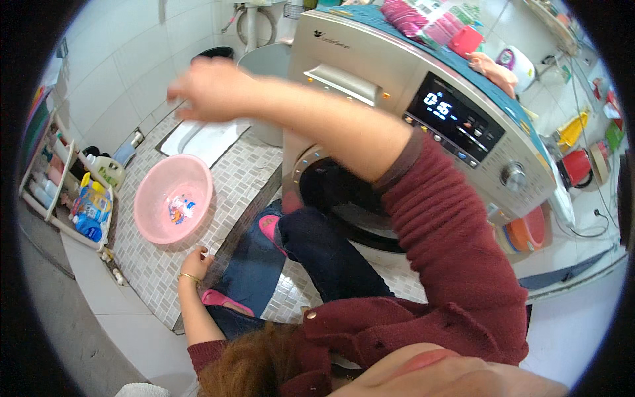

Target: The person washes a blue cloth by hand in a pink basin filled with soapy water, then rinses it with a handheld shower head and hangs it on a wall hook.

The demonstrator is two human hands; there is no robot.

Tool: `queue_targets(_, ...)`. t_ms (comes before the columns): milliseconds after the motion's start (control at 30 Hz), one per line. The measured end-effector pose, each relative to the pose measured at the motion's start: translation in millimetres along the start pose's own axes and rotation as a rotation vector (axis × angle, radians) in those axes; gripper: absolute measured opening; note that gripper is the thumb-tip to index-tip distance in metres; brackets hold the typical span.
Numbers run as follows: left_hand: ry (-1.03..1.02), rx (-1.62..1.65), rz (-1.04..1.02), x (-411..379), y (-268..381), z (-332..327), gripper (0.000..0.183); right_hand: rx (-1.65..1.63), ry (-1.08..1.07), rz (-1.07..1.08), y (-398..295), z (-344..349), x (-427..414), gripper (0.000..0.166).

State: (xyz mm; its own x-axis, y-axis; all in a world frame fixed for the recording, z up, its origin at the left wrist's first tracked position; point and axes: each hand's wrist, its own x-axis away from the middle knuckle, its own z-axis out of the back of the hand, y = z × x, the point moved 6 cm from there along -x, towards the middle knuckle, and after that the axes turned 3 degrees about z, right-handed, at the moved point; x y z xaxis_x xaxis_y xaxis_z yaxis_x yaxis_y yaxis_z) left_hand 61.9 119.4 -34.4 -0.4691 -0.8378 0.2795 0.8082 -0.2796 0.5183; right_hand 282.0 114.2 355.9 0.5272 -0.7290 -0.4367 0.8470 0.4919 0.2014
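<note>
My right hand (pixel 206 89) is blurred, raised in the air across the front of the washing machine (pixel 377 57). Its fingers are bent and apart, and I see nothing between them. Low over the tiled floor, my left hand (pixel 196 263) has curled fingers and a gold bracelet at the wrist. A thin loop shows by its fingertips; whether they hold it is unclear. Just beyond that hand sits a pink plastic basin (pixel 148 198) with a printed picture on its bottom. The machine's dark round door (pixel 330 191) is partly hidden by my right arm.
A white squat toilet (pixel 218 136) lies behind the basin, beside a grey bucket (pixel 265 62). At left stands a rack (pixel 62 183) of bottles. Between my pink slippers (pixel 270 229) runs a raised floor edge. Orange basins (pixel 526 233) stand right of the machine.
</note>
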Motion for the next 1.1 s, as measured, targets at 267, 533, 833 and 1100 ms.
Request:
queue_targets(267, -0.017, 0.034, -0.148, -23, 61, -18, 0.037, 0.588, -0.099, -0.413, 93, 193, 104, 0.024)
queue_targets(533, -0.089, -0.108, -0.033, -8, 28, -21, 0.037, 0.615, 0.678, -0.862, 180, 333, 225, 0.056)
queue_targets(833, -0.186, 0.143, -0.167, -23, 90, -41, 0.037, 0.231, 0.176, -1.102, 323, 332, 208, 0.048)
queue_targets(1100, -0.168, 0.092, -0.341, -114, 81, -83, 0.034, -0.008, 0.066, -1.311, 347, 342, 228, 0.034)
